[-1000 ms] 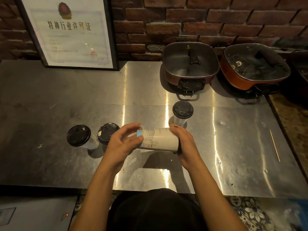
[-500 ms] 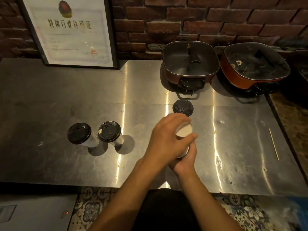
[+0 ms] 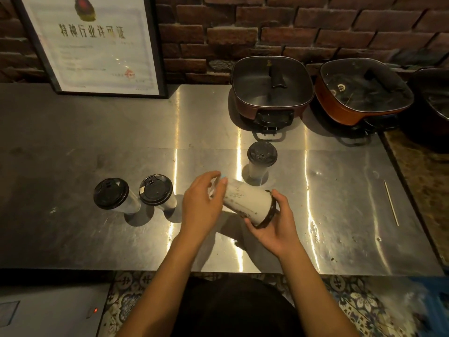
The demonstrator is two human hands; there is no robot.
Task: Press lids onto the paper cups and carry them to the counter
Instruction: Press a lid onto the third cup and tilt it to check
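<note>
dim warm light, streaky glare on the steel table [image 3: 340, 215], blurred and bowed edges

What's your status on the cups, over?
Hands: left hand and right hand grip one paper cup, tipped sideways over the table. Right hand at its black lid. Three lidded cups stand apart.

Tilted cup [image 3: 245, 203] gripped by left hand [image 3: 202, 207], right hand [image 3: 277, 227]; lid [image 3: 272, 211] on
</note>
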